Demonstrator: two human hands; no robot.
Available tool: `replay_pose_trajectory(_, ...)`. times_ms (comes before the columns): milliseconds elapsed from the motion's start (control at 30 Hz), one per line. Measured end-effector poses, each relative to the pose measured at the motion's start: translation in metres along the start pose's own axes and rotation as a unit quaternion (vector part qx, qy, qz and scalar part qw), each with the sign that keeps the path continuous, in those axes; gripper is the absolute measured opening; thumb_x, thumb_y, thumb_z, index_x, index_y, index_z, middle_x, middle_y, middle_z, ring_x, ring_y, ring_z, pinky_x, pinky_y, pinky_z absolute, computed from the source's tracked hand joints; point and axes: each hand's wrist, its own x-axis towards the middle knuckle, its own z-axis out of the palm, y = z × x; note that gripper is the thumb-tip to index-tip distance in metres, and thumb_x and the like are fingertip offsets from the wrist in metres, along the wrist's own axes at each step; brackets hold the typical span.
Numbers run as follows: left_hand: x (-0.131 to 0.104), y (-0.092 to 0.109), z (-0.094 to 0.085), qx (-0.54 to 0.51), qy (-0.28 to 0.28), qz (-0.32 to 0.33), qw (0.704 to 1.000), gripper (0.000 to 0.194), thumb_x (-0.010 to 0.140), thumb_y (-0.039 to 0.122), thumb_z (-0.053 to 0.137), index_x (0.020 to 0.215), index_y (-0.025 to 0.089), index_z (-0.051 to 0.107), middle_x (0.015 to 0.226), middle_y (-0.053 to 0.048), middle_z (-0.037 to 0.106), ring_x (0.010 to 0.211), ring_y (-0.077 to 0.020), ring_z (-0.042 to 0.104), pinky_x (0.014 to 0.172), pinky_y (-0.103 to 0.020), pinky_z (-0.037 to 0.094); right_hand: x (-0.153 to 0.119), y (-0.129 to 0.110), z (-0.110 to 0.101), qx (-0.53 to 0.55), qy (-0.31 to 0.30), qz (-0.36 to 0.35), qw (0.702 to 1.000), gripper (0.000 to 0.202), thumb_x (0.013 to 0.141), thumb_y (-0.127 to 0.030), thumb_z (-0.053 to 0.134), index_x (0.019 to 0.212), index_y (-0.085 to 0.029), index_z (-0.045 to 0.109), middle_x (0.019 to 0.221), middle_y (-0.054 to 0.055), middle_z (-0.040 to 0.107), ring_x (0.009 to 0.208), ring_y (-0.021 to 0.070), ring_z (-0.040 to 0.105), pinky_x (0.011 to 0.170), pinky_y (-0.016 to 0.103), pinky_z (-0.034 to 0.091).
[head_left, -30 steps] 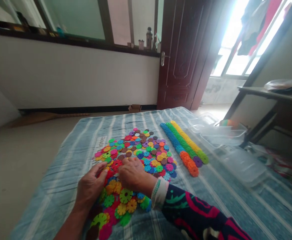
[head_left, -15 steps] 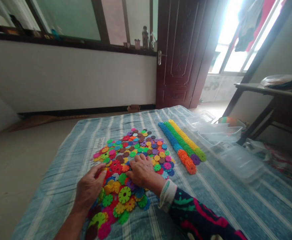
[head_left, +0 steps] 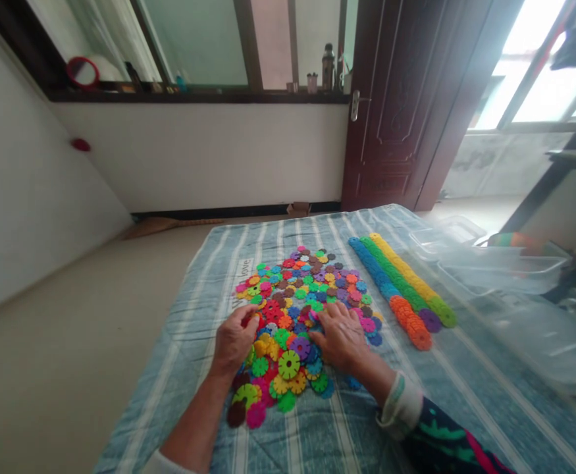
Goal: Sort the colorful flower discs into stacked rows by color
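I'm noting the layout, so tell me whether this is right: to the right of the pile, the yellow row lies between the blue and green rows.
Wrong on the order: the head view shows the green row between the blue row and the yellow row, to the right of the pile.

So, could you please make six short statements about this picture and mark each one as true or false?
1. The left hand is at the left side of the disc pile. True.
2. The disc pile has only one colour. False: it mixes many colours.
3. The green row lies between the blue row and the yellow row. True.
4. The yellow row lies left of the disc pile. False: it lies right.
5. The right hand is over the disc pile. True.
6. The cloth is plain. False: striped.
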Motion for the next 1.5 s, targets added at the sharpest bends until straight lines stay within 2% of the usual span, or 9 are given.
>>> replay_pose_trajectory(67, 0.000, 0.001, 0.000, -0.004, 0.001, -0.003, 1.000, 0.033, 0.072, 0.038, 0.053, 0.095, 0.019, 0.068, 0.095, -0.005, 0.074, 0.086, -0.0208, 0.069, 0.087, -0.032, 0.053, -0.003, -0.006, 0.002, 0.018, -0.007, -0.038, 0.999, 0.029, 0.087, -0.042, 0.058, 0.106, -0.021, 0.065, 0.118, 0.011, 0.058, 0.116, 0.0292, 0.046, 0.094, 0.044, 0.036)
replay_pose_trajectory(267, -0.001, 0.005, 0.000, 0.007, 0.001, -0.008, 1.000, 0.034, 0.073, 0.037, 0.051, 0.095, 0.018, 0.068, 0.089, -0.004, 0.074, 0.080, -0.0192, 0.068, 0.081, -0.030, 0.053, -0.010, -0.006, -0.007, 0.040, 0.004, -0.087, 0.995, 0.017, 0.087, -0.030, 0.059, 0.101, -0.022, 0.066, 0.112, 0.008, 0.059, 0.113, 0.0249, 0.047, 0.094, 0.038, 0.037)
replay_pose_trajectory(467, -0.001, 0.010, -0.002, 0.024, 0.001, -0.003, 1.000, 0.035, 0.073, 0.039, 0.051, 0.095, 0.019, 0.068, 0.089, -0.004, 0.074, 0.080, -0.0194, 0.068, 0.082, -0.030, 0.053, -0.016, -0.020, -0.001, 0.041, -0.015, -0.173, 0.984, 0.022, 0.083, -0.041, 0.064, 0.094, -0.021, 0.066, 0.106, 0.006, 0.058, 0.111, 0.0248, 0.045, 0.098, 0.041, 0.035)
replay_pose_trajectory(700, 0.003, 0.006, -0.002, 0.036, -0.003, 0.001, 0.999, 0.036, 0.073, 0.042, 0.051, 0.096, 0.019, 0.068, 0.096, -0.006, 0.074, 0.085, -0.0217, 0.069, 0.085, -0.033, 0.053, -0.014, -0.022, 0.012, 0.076, 0.034, -0.159, 0.984, 0.019, 0.079, -0.037, 0.069, 0.083, -0.020, 0.064, 0.101, 0.005, 0.060, 0.105, 0.0228, 0.048, 0.095, 0.038, 0.037)
replay_pose_trajectory(833, 0.005, 0.005, -0.002, 0.043, -0.005, -0.002, 0.999, 0.037, 0.072, 0.042, 0.051, 0.096, 0.020, 0.068, 0.095, -0.006, 0.074, 0.086, -0.0221, 0.069, 0.084, -0.032, 0.053, -0.014, -0.019, 0.007, 0.121, 0.062, -0.141, 0.981, 0.017, 0.076, -0.035, 0.073, 0.076, -0.021, 0.064, 0.098, 0.003, 0.063, 0.098, 0.0213, 0.053, 0.090, 0.035, 0.041)
replay_pose_trajectory(933, 0.006, 0.006, -0.002, 0.050, -0.001, 0.000, 0.999, 0.034, 0.072, 0.041, 0.052, 0.094, 0.022, 0.068, 0.092, -0.004, 0.075, 0.082, -0.0213, 0.069, 0.082, -0.032, 0.054, -0.013, -0.010, -0.004, 0.139, 0.081, -0.118, 0.980, 0.013, 0.081, -0.033, 0.069, 0.073, -0.024, 0.064, 0.099, 0.002, 0.066, 0.097, 0.0198, 0.056, 0.089, 0.032, 0.043)
replay_pose_trajectory(1100, 0.010, 0.004, -0.004, 0.072, 0.006, 0.010, 0.997, 0.031, 0.070, 0.041, 0.055, 0.091, 0.022, 0.069, 0.091, -0.001, 0.075, 0.080, -0.0193, 0.068, 0.079, -0.028, 0.053, -0.012, 0.025, -0.033, 0.167, 0.127, -0.048, 0.977, 0.015, 0.084, -0.027, 0.065, 0.069, -0.024, 0.064, 0.089, 0.001, 0.068, 0.088, 0.0170, 0.061, 0.080, 0.027, 0.047)
replay_pose_trajectory(1300, 0.017, -0.002, -0.004, 0.097, 0.007, -0.002, 0.995, 0.034, 0.067, 0.044, 0.055, 0.091, 0.024, 0.070, 0.093, 0.002, 0.075, 0.077, -0.0180, 0.067, 0.078, -0.027, 0.053, -0.038, 0.101, -0.071, 0.138, 0.184, 0.030, 0.973, 0.021, 0.085, -0.030, 0.061, 0.066, -0.021, 0.065, 0.069, -0.001, 0.066, 0.067, 0.0119, 0.058, 0.065, 0.022, 0.042)
replay_pose_trajectory(1500, 0.018, -0.002, -0.002, 0.102, 0.030, 0.004, 0.994, 0.030, 0.066, 0.045, 0.055, 0.084, 0.027, 0.069, 0.083, 0.004, 0.074, 0.070, -0.0171, 0.065, 0.066, -0.025, 0.051, -0.070, 0.174, -0.095, 0.086, 0.152, 0.080, 0.981, 0.024, 0.085, -0.033, 0.056, 0.070, -0.022, 0.071, 0.068, 0.000, 0.068, 0.064, 0.0135, 0.059, 0.063, 0.023, 0.041)
